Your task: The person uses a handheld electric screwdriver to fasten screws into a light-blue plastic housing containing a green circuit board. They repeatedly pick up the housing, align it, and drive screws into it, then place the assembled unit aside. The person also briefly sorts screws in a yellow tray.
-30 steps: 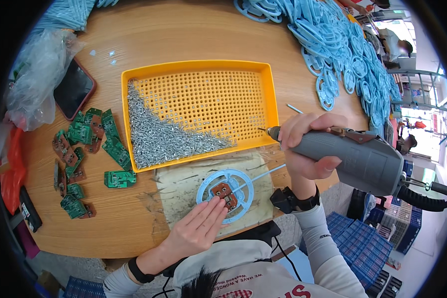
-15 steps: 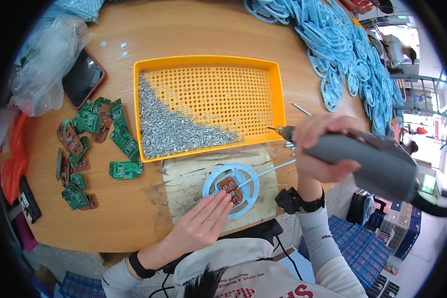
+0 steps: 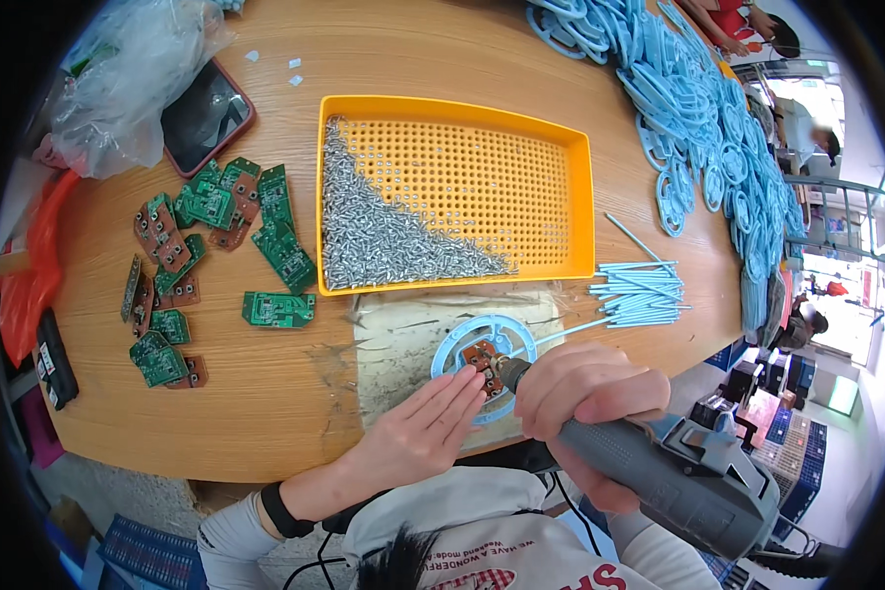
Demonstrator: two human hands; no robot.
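My right hand (image 3: 588, 398) is wrapped around a grey corded electric screwdriver (image 3: 671, 477). Its tip comes down at a small brown circuit board (image 3: 479, 354), and the exact contact point is hard to make out. That board lies inside a light blue round plastic frame (image 3: 441, 364) with a thin blue stick (image 3: 582, 326) running off to the right. With fingers stretched flat and together, my left hand (image 3: 421, 428) presses its fingertips on the board's near left edge. Beneath the frame is a stained pale mat (image 3: 388, 344).
Just beyond the mat stands a yellow perforated tray (image 3: 591, 216) with many small silver screws (image 3: 383, 236). Green and brown circuit boards (image 3: 285, 258) lie left, near a phone (image 3: 206, 116) and plastic bag (image 3: 118, 88). Blue sticks (image 3: 639, 295) and piled blue frames (image 3: 678, 108) occupy the right.
My right hand has brought the screwdriver from the tray's right corner down and left to the board. The left hand stays on the board. The whole view has shifted slightly.
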